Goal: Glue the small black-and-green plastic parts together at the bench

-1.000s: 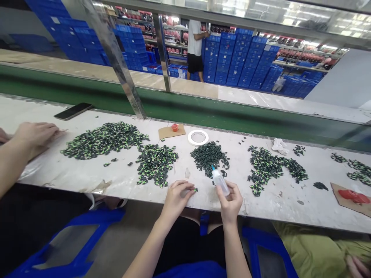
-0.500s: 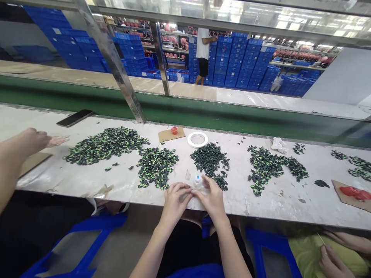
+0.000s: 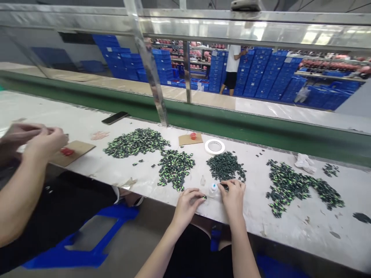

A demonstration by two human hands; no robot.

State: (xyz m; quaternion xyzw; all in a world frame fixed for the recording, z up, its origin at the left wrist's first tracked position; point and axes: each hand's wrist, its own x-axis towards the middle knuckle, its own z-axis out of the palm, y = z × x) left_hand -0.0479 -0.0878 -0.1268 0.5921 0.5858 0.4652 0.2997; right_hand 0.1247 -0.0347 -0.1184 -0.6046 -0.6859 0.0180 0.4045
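My left hand [image 3: 189, 202] is closed in a pinch at the table's front edge. Between its fingertips sits a small black-and-green piece [image 3: 204, 197]. A small clear bottle with a blue tip [image 3: 213, 188] stands upright between my two hands. To its right, my right hand [image 3: 233, 193] has thumb and forefinger drawn together at the near end of a pile of small dark pieces [image 3: 224, 164]. Dark bits show between those fingers, but I cannot tell whether they are gripped. A heap of black-and-green pieces [image 3: 175, 168] lies beyond my left hand.
A white tape roll [image 3: 215, 147] and a red cup [image 3: 193, 136] on cardboard lie behind the piles. More black-and-green heaps spread left [image 3: 136, 143] and right [image 3: 290, 185]. At far left, a co-worker's hands [image 3: 43, 143] hover by another cardboard piece [image 3: 79, 151]. A metal post [image 3: 152, 73] rises behind.
The view has swung left. My hands, together before the bottle earlier, have parted: the left now shows a black-and-green piece, the right has moved to the dark pile. The co-worker's hands are together now.
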